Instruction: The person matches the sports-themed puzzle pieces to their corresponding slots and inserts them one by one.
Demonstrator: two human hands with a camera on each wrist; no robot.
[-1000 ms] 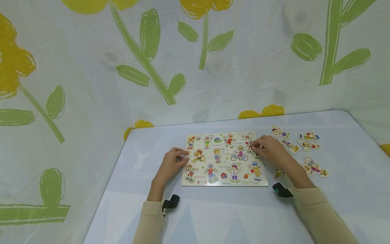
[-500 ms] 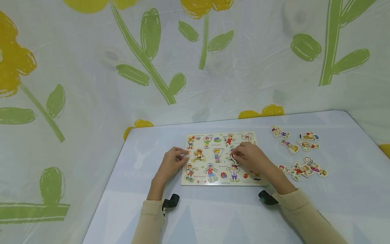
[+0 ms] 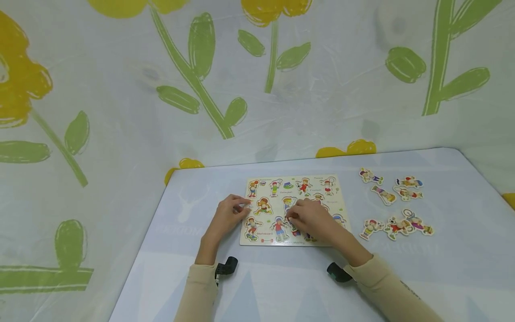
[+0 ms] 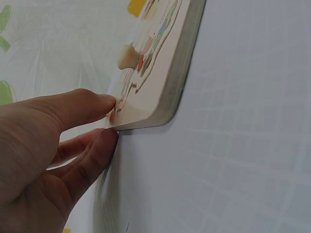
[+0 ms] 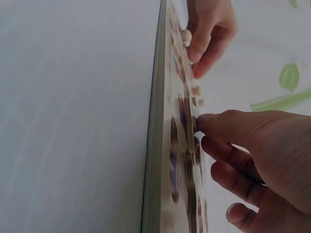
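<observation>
The left hand pinches the puzzle board at its edge while the right hand pinches a piece above it, loose pieces lying nearby on the bench.

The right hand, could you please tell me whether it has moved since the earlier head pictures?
Yes, the right hand has moved left across the puzzle board, from its right edge to near its middle.
</observation>
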